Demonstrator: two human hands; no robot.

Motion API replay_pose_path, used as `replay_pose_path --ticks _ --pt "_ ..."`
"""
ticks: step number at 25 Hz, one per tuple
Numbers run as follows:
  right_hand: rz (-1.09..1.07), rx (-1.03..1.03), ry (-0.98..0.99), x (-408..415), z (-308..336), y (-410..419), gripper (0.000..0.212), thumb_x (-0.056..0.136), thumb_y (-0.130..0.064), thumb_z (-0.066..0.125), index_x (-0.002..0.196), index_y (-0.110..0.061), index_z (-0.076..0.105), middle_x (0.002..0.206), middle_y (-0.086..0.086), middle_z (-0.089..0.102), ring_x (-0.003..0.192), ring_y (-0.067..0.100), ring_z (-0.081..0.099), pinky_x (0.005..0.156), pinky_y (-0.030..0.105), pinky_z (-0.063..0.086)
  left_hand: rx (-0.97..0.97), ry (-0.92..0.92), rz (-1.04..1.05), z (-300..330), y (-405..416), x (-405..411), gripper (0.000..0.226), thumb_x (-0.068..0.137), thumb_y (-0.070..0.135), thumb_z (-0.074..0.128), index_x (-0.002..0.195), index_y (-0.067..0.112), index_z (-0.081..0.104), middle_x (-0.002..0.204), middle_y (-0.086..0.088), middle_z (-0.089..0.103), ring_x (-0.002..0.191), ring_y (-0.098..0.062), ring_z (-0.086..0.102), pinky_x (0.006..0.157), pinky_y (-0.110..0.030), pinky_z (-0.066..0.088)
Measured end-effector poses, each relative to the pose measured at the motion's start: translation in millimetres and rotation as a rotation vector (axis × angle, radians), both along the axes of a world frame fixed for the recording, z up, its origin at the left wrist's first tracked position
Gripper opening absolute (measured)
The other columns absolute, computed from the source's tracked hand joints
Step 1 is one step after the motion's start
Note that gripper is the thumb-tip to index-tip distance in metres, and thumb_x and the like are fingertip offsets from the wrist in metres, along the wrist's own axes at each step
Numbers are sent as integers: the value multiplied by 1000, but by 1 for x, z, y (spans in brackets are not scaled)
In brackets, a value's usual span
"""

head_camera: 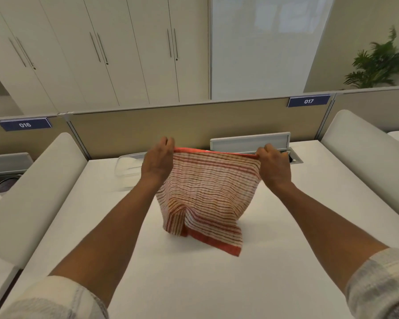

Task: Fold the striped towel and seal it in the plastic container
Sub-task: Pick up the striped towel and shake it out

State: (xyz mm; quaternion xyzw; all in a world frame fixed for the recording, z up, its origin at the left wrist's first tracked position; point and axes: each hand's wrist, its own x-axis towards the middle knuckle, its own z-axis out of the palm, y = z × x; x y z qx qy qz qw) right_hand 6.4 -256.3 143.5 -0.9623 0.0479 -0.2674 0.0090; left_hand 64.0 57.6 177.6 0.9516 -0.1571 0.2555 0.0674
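The striped towel [207, 192], white with thin red stripes and red borders, hangs stretched above the white table [194, 284]. My left hand [158, 162] pinches its upper left corner and my right hand [273, 165] pinches its upper right corner. The lower edge of the towel droops and rests crumpled on the table. The clear plastic container [128, 171] lies on the table behind my left hand, partly hidden by my wrist and the towel.
White padded dividers [32, 194] [366, 153] border the table left and right. A beige partition [136, 130] closes the back, with an open cable tray [295, 157] at its foot. Cabinets and a potted plant [380, 63] stand beyond.
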Motion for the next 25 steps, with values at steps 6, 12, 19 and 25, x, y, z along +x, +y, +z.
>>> replay_pose_path --ticks 6,12,19,25 --pt "-90 6 -73 15 41 -18 6 88 -16 58 89 -11 56 85 12 65 72 34 60 70 41 42 53 31 82 44 16 26 17 90 -1 40 99 4 54 98 -19 62 82 -42 63 63 -42 45" --pt "-107 34 -188 40 70 -28 20 94 -31 55 93 -10 53 83 11 61 70 29 56 74 41 40 -23 -27 91 59 21 48 16 92 4 44 94 4 59 91 -18 66 76 -40 61 64 -41 46" --pt "-102 -31 -347 58 89 -44 22 94 -33 57 98 -11 55 91 12 63 74 30 58 73 38 37 -218 -189 42 61 24 56 15 92 13 53 86 7 65 79 -18 69 65 -38 60 58 -35 45" --pt "-142 132 -535 12 77 -34 12 92 -24 48 95 -18 58 90 8 64 79 29 57 74 37 37 -417 -295 -11 41 33 15 7 86 7 61 86 7 68 81 -14 71 69 -35 63 58 -36 48"
